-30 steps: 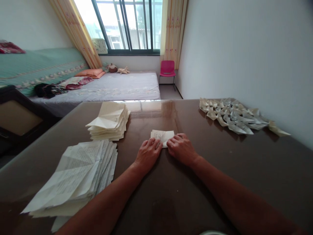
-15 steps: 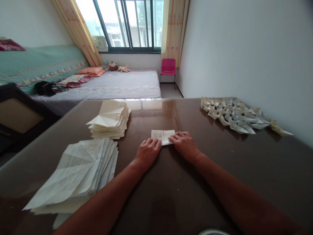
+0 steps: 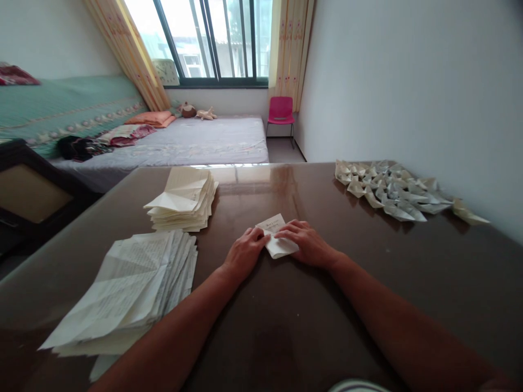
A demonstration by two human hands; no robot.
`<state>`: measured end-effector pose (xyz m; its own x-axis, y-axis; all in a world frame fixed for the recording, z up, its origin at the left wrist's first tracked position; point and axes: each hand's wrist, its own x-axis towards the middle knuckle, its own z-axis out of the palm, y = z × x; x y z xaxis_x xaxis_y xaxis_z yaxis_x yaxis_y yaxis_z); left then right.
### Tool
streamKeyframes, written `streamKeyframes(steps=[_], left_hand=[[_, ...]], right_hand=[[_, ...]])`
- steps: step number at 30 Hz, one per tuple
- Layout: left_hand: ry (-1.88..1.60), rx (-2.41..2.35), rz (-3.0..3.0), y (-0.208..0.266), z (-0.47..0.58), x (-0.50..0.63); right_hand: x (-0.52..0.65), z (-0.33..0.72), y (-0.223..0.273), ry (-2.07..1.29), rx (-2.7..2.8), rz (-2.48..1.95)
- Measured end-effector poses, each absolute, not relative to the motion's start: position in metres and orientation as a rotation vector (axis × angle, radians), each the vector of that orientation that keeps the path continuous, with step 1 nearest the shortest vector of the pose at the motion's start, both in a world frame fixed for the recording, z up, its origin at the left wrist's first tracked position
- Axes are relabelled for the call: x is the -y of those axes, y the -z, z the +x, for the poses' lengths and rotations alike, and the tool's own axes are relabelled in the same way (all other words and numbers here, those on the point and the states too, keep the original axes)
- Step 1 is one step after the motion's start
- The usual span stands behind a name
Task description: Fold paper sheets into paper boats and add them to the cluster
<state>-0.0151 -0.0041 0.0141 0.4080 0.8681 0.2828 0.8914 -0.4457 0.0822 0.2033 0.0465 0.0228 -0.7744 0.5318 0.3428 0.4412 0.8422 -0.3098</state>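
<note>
A small folded sheet of paper [image 3: 281, 247] with some writing on its far part lies tilted on the brown table, between my two hands. My left hand [image 3: 246, 249] grips its left edge, thumb and curled fingers closed on it. From the other side my right hand [image 3: 306, 242] holds the paper, its fingers reaching over the top and its thumb hidden. To the left are a pile of cream sheets [image 3: 186, 198] and, nearer, a larger pile of creased printed sheets [image 3: 131, 283].
Many folded paper boats [image 3: 392, 188] crowd the table's far right, with one boat [image 3: 469, 212] at their right end near the wall. Past the glossy table [image 3: 327, 305] stand a bed [image 3: 216, 139] and a pink chair [image 3: 281, 111]. A dark cabinet [image 3: 35, 188] is at left.
The folded paper has turned from lying square to tilted, its near corner now closer to me. My right fingers have moved further left across it.
</note>
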Motion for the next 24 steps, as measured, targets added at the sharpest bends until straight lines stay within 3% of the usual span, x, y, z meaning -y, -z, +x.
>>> streamKeyframes(steps=[8, 14, 20, 24], left_hand=[[0.594, 1.569, -2.671, -0.018, -0.012, 0.013], [0.778, 1.793, -2.628, -0.017, -0.011, 0.014], [1.048, 2.157, -2.467, -0.009, -0.012, 0.003], [1.004, 2.2, -2.399, -0.013, -0.006, 0.001]], right_hand=[[-0.062, 0.215, -0.013, -0.877, 2.369, -0.61], [-0.058, 0.208, -0.018, -1.025, 2.253, -0.877], [-0.056, 0.197, -0.013, -0.693, 2.186, -1.292], [-0.056, 0.192, -0.011, -0.541, 2.187, -1.439]])
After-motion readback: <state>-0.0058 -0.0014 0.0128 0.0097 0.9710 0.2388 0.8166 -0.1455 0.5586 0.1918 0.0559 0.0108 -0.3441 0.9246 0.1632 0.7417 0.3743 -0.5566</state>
